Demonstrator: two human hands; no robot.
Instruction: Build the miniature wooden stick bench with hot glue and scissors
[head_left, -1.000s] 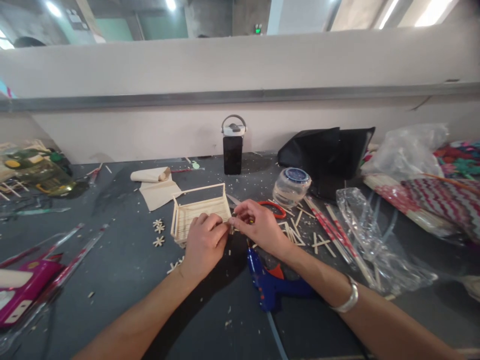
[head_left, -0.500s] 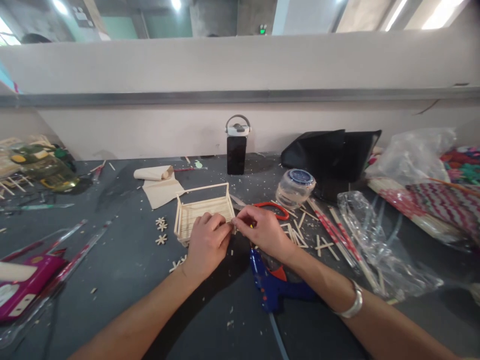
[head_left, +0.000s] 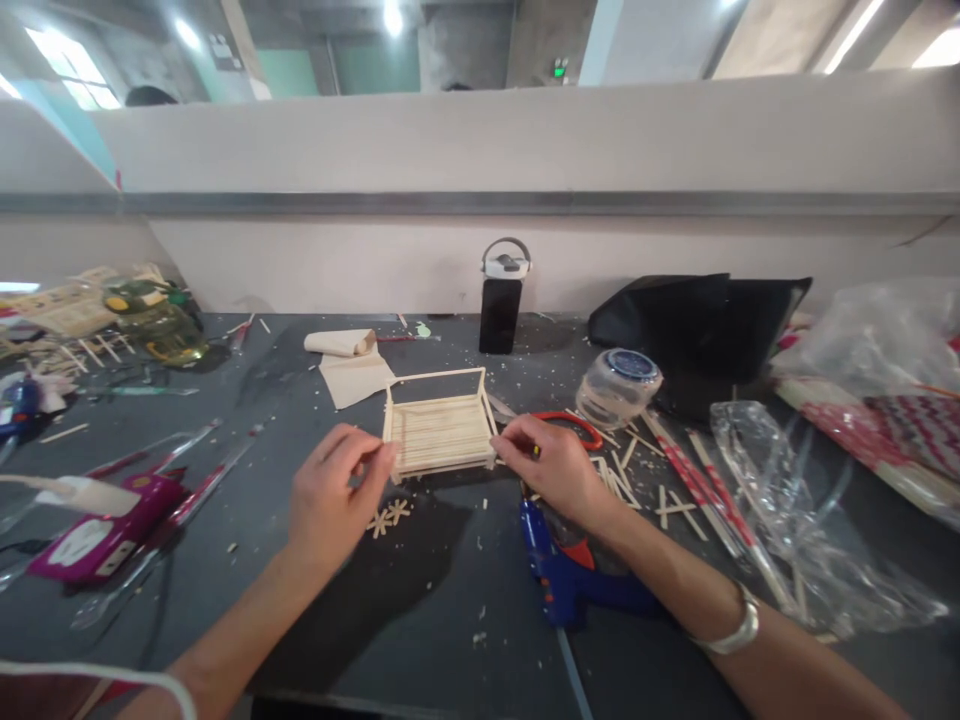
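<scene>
A small tray-like model of pale wooden sticks (head_left: pixel 442 432), with a slatted floor and a raised bar along its back, sits on the dark table. My left hand (head_left: pixel 334 492) has thumb and forefinger closed at its left front corner. At the right front corner, my right hand (head_left: pixel 553 462) pinches the model with its fingertips. A blue hot glue gun (head_left: pixel 559 575) lies under my right forearm. Star-shaped stick pieces (head_left: pixel 388 516) lie just right of my left hand; others are hidden behind it.
Orange-handled scissors (head_left: pixel 574 425), a clear jar with a blue lid (head_left: pixel 621 385) and loose sticks (head_left: pixel 664 505) lie to the right. A black bottle (head_left: pixel 500 310) stands at the back. On the left is a magenta power strip (head_left: pixel 112 530); a beige cloth-like roll (head_left: pixel 352 370) lies behind the model.
My left hand has moved left, from the model's right front to its left front corner, uncovering the slatted floor. My right hand stays at the right corner. The view has shifted left.
</scene>
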